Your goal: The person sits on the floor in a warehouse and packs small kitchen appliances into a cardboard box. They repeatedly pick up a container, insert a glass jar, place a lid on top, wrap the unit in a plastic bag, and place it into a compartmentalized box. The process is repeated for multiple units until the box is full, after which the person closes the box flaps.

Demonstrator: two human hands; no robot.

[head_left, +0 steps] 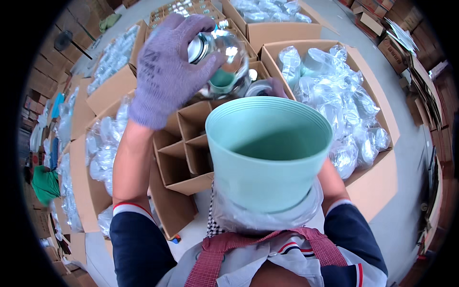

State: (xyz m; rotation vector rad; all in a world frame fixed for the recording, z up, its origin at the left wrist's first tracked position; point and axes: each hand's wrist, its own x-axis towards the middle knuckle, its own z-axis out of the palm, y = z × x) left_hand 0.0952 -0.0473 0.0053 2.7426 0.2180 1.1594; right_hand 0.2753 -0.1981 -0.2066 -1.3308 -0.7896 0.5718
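Just past the back left rim of the pale green pot [267, 186], which sits mouth up against the person's chest with clear plastic film [267, 215] round its base, the left grip [174, 67], gloved in purple-grey, is curled partway closed on a clear glass jar [232, 62]. Thumb and fingers meet it at its silvery lid [196, 49], so the jar hangs tilted with its round body on the pot's side. Directly behind the pot's rim is the right grip [278, 89]; the pot blocks most of it, so how far it is closed cannot be told, nor whether it holds the round greyish object [258, 88] beside it. Left of the pot stands a divided carton [191, 184]. Right of the pot, an open box [375, 186] is heaped with film-wrapped pieces [330, 105]; farther left lie more wrapped bundles [103, 155]. Well behind the pot is another box [282, 33]; far to its left, a person in green [46, 185].
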